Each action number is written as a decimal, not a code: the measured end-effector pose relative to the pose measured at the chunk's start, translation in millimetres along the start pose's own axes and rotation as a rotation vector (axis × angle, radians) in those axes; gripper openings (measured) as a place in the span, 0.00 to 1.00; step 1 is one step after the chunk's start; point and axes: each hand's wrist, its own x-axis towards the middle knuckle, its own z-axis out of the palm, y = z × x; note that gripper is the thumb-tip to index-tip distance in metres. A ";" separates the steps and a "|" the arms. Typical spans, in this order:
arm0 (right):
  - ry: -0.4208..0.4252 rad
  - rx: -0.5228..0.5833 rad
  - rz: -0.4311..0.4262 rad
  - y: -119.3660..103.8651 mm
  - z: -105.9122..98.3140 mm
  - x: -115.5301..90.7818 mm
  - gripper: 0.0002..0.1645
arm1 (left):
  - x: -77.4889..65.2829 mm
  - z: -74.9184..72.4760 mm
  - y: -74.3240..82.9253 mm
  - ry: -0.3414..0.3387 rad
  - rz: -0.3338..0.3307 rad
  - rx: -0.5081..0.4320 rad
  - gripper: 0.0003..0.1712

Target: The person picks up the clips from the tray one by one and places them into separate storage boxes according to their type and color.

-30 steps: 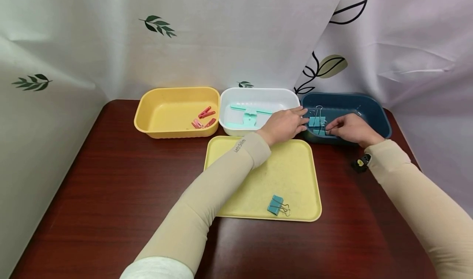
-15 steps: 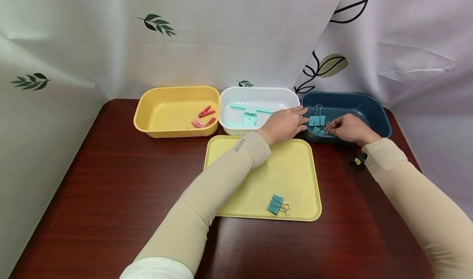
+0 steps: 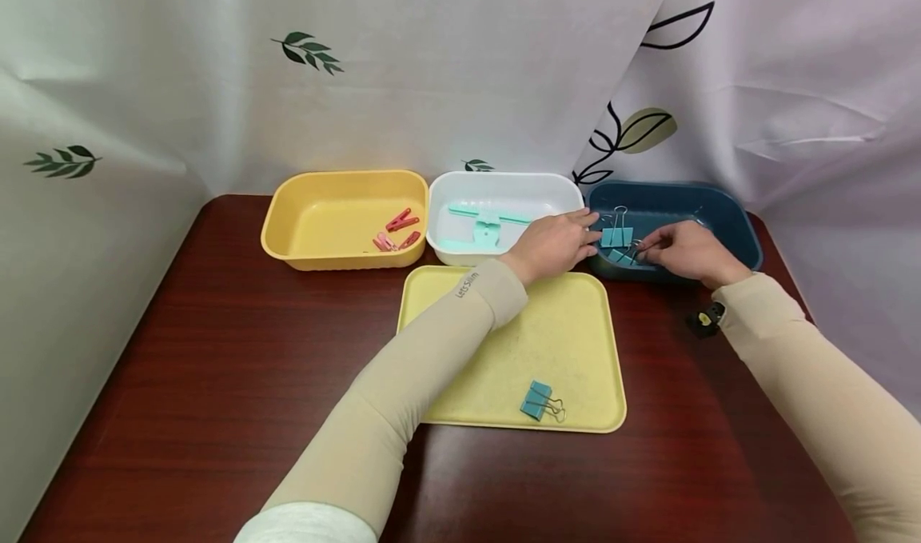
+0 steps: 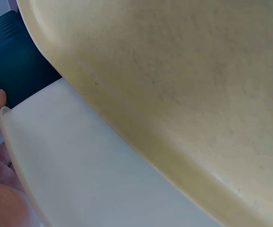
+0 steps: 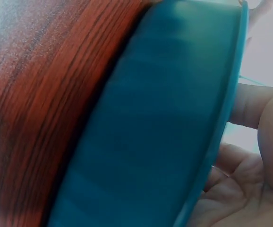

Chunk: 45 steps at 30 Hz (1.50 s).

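In the head view, my right hand (image 3: 687, 251) reaches into the navy bin (image 3: 730, 223) at the back right. Its thumb and fingertips pinch the wire handle of a teal binder clip (image 3: 622, 257) low in the bin's left end. Just behind that clip is another teal binder clip (image 3: 616, 237), its wire handle pointing up. My left hand (image 3: 550, 243) rests across the meeting rims of the white bin (image 3: 449, 187) and the navy bin, fingers extended. The right wrist view shows the navy wall (image 5: 146, 113) hiding the fingertips and the clip.
On the yellow tray (image 3: 576, 327) in front lies one teal binder clip (image 3: 536, 399). Mint-coloured plastic clips (image 3: 487, 231) sit in the white bin. At the left, a yellow bin (image 3: 316, 215) holds several red and pink clothespins (image 3: 401, 220). A curtain hangs behind.
The lower binder clip in the navy bin has turned to a slant under my right fingers. My right hand shifts only slightly; the left hand stays put.
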 end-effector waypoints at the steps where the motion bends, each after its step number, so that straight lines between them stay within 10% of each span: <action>1: 0.007 -0.004 0.001 -0.2 -0.4 -1.3 0.20 | -0.2 0.0 0.1 0.000 0.000 0.001 0.24; 45: 0.168 -0.098 -0.231 -60.7 17.8 -79.9 0.12 | -0.3 1.2 0.3 0.009 -0.009 -0.012 0.24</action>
